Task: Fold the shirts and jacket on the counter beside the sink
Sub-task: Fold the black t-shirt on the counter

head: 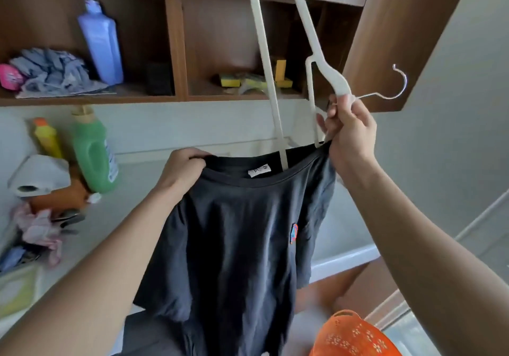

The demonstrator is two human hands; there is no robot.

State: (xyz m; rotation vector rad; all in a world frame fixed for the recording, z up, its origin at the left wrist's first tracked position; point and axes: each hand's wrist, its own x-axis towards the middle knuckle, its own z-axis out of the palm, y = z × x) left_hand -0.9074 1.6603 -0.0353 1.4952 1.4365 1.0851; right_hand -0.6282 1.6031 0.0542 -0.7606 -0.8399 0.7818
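Dark tee (pixel 234 231) hangs mid-air above the counter (pixel 132 190), and it looks light, limp and floppy. Left hand (pixel 181 168) has the collar bunched in its fingers. Right hand (pixel 349 132) is wrapped round the white hanger (pixel 316 47) neck. I'd grab it by the shoulder seams.

Wooden wall shelves (pixel 176 39), pale counter (pixel 132 198), grey wall (pixel 454 108)

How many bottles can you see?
3: a purple pump bottle on the shelf, plus a green bottle and a yellow bottle on the counter below. The clutter might hide more.
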